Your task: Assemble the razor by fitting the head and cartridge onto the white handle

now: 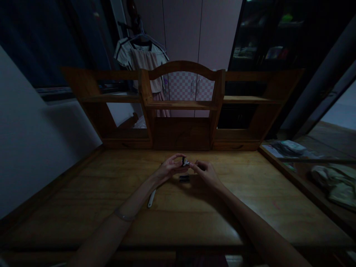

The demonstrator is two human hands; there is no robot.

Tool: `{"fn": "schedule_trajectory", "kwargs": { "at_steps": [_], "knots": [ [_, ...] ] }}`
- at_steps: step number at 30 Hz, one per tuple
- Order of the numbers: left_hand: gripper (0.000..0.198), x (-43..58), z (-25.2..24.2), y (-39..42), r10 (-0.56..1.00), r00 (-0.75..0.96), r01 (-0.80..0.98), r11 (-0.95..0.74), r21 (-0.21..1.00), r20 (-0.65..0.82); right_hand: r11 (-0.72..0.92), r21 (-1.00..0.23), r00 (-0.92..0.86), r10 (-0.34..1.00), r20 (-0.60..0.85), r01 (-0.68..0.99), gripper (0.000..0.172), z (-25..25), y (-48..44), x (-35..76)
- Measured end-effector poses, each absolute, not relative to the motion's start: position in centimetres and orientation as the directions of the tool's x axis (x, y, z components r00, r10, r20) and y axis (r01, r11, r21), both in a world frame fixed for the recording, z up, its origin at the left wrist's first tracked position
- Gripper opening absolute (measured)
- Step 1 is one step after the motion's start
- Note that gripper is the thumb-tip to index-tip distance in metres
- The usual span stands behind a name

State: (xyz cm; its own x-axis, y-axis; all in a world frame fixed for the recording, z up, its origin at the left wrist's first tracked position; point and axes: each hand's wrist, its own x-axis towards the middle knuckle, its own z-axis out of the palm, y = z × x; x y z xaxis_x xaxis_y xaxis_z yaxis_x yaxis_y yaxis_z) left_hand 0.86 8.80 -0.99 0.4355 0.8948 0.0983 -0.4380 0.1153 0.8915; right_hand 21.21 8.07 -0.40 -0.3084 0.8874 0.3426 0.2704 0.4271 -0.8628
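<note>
Above the middle of the wooden desk, my left hand [170, 167] grips a small dark piece with a shiny, silvery part [185, 162] between thumb and fingers. From the other side, my right hand [205, 171] has its fingers closed, and its fingertips meet the shiny end of that piece. Whether the right fingers pinch a separate small part is too dark to make out. Below the hands lies a small black block-like object [184, 179]. A thin tool with a pale handle [151, 198] rests on the desk, partly covered by my left hand and forearm.
A wooden shelf unit [182, 105] with open compartments stands along the back of the desk [111, 178]. Clothes [146, 55] hang behind it at left. To the right, past the desk's raised edge, are a plastic-wrapped bundle [290, 147] and crumpled fabric [338, 185].
</note>
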Motion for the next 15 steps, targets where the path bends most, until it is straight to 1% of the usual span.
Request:
{"fn": "schedule_trajectory", "kwargs": {
  "at_steps": [15],
  "knots": [
    [0.049, 0.57, -1.61, 9.18, 0.889, 0.444, -0.383, 0.080, 0.920, 0.108, 0.430, -0.863, -0.320, 0.883, 0.343, 0.263, 0.040, -0.61, 8.35, 21.26]
  ]
}}
